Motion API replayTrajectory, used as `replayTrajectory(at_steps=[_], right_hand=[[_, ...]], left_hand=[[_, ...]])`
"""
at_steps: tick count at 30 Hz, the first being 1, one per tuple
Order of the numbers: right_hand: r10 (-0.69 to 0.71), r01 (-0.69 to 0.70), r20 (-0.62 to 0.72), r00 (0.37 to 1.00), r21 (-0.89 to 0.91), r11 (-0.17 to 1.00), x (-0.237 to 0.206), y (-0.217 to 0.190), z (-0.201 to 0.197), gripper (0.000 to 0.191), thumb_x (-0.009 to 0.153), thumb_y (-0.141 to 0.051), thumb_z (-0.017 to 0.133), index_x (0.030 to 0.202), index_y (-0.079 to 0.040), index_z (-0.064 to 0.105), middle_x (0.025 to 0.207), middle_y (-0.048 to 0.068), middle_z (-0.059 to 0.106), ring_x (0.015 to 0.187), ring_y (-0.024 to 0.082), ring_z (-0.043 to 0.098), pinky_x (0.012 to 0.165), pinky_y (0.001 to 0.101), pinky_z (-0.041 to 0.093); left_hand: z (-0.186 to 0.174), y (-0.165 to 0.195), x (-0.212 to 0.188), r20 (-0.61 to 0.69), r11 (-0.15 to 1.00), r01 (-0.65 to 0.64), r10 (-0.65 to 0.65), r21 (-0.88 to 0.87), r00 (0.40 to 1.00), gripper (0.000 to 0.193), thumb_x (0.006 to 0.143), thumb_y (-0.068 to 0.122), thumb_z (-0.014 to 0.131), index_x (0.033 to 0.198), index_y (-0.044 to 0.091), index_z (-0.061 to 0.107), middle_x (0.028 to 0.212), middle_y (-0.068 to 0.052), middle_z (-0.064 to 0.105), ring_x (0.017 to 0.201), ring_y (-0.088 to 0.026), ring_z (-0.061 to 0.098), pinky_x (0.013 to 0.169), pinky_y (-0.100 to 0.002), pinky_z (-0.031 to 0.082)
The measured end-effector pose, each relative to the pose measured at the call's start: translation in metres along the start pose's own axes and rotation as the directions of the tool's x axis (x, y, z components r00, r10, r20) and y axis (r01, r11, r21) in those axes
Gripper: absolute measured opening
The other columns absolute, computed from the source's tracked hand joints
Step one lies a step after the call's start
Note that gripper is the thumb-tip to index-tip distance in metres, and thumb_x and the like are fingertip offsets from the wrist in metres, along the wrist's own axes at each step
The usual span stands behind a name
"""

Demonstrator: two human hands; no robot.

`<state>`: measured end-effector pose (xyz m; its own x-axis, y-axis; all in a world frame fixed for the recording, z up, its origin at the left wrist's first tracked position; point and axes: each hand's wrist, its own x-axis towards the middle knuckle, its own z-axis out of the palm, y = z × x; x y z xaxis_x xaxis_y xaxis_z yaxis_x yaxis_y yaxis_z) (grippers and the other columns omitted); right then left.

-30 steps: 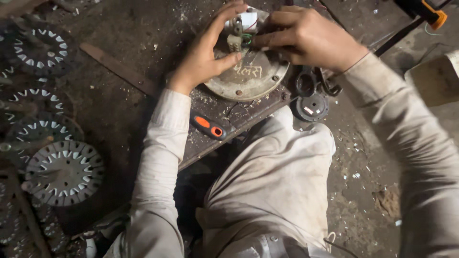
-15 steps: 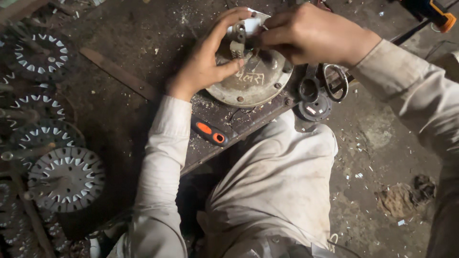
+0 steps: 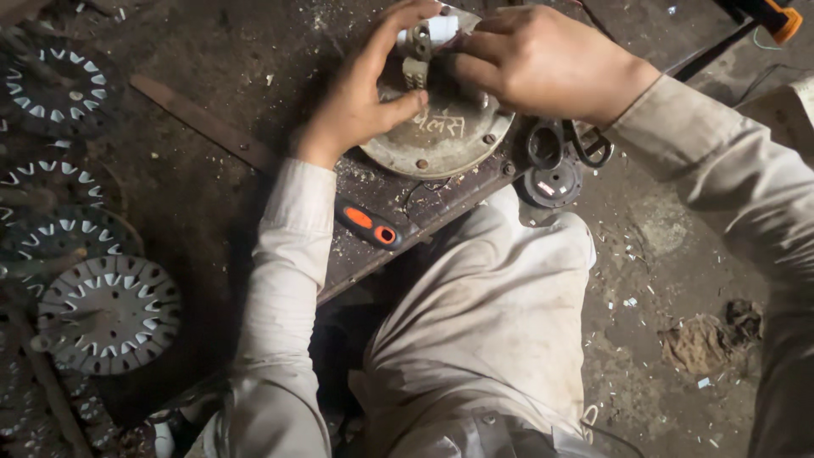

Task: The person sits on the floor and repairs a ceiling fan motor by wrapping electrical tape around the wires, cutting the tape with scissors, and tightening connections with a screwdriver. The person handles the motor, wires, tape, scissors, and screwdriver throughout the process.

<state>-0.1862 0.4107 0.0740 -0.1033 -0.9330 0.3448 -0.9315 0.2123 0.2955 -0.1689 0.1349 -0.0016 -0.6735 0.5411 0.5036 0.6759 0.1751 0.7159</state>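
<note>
A round, dirty metal motor cover (image 3: 441, 136) lies on a dark work board (image 3: 398, 199) above my knees. My left hand (image 3: 365, 93) wraps around a small metal fitting with a white piece (image 3: 421, 38) at the cover's far edge, thumb resting on the cover. My right hand (image 3: 543, 59) pinches the same fitting from the right side. Fingers hide most of the fitting.
An orange-and-black tool handle (image 3: 369, 225) lies on the board near my left forearm. Scissors (image 3: 568, 144) and a round black part (image 3: 551, 182) sit at the board's right end. Several slotted round metal discs (image 3: 106, 314) are stacked on the floor at left. A flat metal strip (image 3: 203, 123) lies behind.
The view has shifted slightly, and both hands have stayed on the fitting at the cover's far edge with small finger movements.
</note>
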Motion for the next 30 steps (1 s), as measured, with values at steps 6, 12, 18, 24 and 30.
replayTrajectory(at_steps=[6,12,18,24,30], right_hand=[[0.149,-0.14,-0.054,0.987,0.14,0.98,-0.004,-0.016,0.02,0.043,0.072,-0.015,0.078,0.1,0.004,0.051,0.097,0.02,0.059,0.093,0.04,0.064,0.081,0.0459,0.055],[0.616,-0.507,-0.245,0.748,0.388,0.77,-0.001,-0.065,0.05,0.025,0.095,0.006,0.071,0.106,0.005,0.049,0.103,0.023,0.054,0.1,0.046,0.058,0.085,0.0497,0.05],[0.736,-0.578,-0.322,0.596,0.464,0.671,0.014,-0.083,0.053,0.024,0.091,0.009,0.071,0.107,0.002,0.055,0.107,0.022,0.055,0.098,0.046,0.059,0.083,0.05,0.049],[0.811,-0.599,-0.306,0.499,0.554,0.578,0.023,-0.088,0.048,0.022,0.091,0.006,0.075,0.108,0.002,0.062,0.103,0.02,0.063,0.095,0.043,0.065,0.08,0.0463,0.052],[0.878,-0.577,-0.287,0.384,0.668,0.47,0.029,-0.091,0.05,0.018,0.09,0.007,0.076,0.103,0.0,0.065,0.094,0.015,0.068,0.083,0.028,0.072,0.074,0.0358,0.056]], left_hand=[[0.001,0.001,0.0,-0.009,0.996,-0.009,0.009,-0.085,1.0,0.076,0.093,-0.007,0.077,0.156,0.006,0.037,0.162,-0.007,0.044,0.157,-0.019,0.035,0.134,-0.032,0.026],[0.003,-0.003,-0.007,-0.036,0.99,0.048,-0.053,-0.132,0.998,0.074,0.099,0.002,0.086,0.157,0.004,0.041,0.157,-0.008,0.052,0.151,-0.019,0.045,0.13,-0.033,0.034],[0.003,-0.012,-0.01,-0.052,0.977,0.095,-0.106,-0.191,0.993,0.075,0.098,0.003,0.089,0.158,0.007,0.043,0.153,-0.007,0.056,0.144,-0.017,0.052,0.125,-0.034,0.042],[0.003,-0.016,-0.011,-0.061,0.98,0.072,-0.085,-0.188,0.995,0.075,0.099,0.003,0.09,0.156,0.006,0.042,0.155,-0.008,0.055,0.146,-0.018,0.052,0.126,-0.035,0.042],[0.005,-0.018,-0.01,-0.082,0.98,0.064,-0.081,-0.19,0.993,0.078,0.096,0.004,0.092,0.156,0.004,0.042,0.154,-0.009,0.055,0.146,-0.018,0.051,0.126,-0.035,0.041]])
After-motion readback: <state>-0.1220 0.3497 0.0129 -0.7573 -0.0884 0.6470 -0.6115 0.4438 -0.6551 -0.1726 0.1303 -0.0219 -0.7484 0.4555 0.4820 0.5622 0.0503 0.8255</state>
